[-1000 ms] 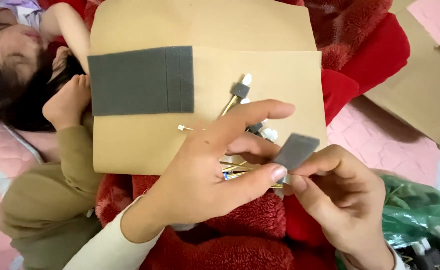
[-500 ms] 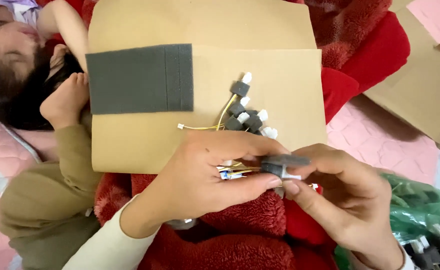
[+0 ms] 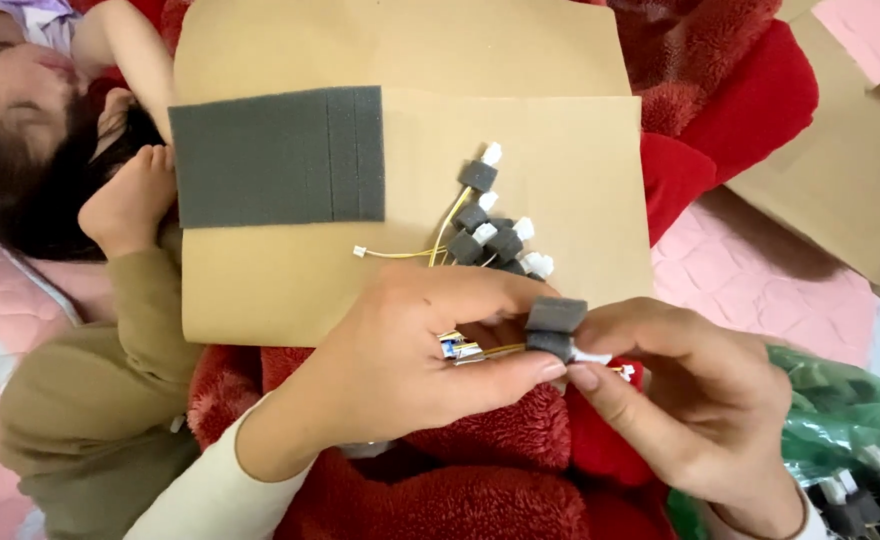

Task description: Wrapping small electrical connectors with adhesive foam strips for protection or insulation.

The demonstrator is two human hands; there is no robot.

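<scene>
My left hand and my right hand meet at the lower middle, both pinching a small dark grey foam piece folded around a white connector on thin yellow wires. Just beyond the fingers, a cluster of foam-wrapped connectors with yellow wires lies on a brown cardboard sheet. A dark grey foam sheet rests on the cardboard's left part.
A red fleece blanket lies under my hands. A child lies at the left, a bare foot by the cardboard's edge. A green plastic bag with more foam-wrapped connectors sits at lower right; another cardboard piece lies at right.
The flat foam piece held up in my right hand has been folded around the connector between both hands. My left hand drew back, uncovering the cluster of wrapped connectors on the cardboard.
</scene>
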